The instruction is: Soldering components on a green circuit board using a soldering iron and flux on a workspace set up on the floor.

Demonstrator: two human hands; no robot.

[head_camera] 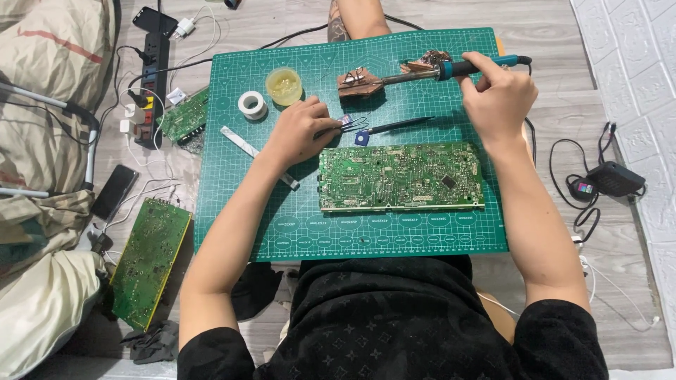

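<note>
Nearest the camera, the person's black patterned shirt fills the bottom of the head view, with both bare forearms reaching away from it over a green cutting mat spread on the wooden floor. On the mat, just beyond the shirt, lies a long green circuit board, its long axis running left to right, solder side up. The left hand rests just beyond the board's far left corner, its grip closed on a pair of tweezers that point right; their tips sit near a small blue component on the mat. A dark slim tool lies beside that component, also stretched left to right. The right hand is farther off and to the right, clenched around the blue handle of a soldering iron; the iron's long axis runs leftward, and its tip rests on a brown, stained stand at the far middle of the mat. So the board lies near of both hands, the left one closer to it. Left of the stand sit a yellowish pot of flux and a white roll of tape. Off the mat to the left are a second circuit board, a black phone and a power strip; to the right, a black adapter with cables.
</note>
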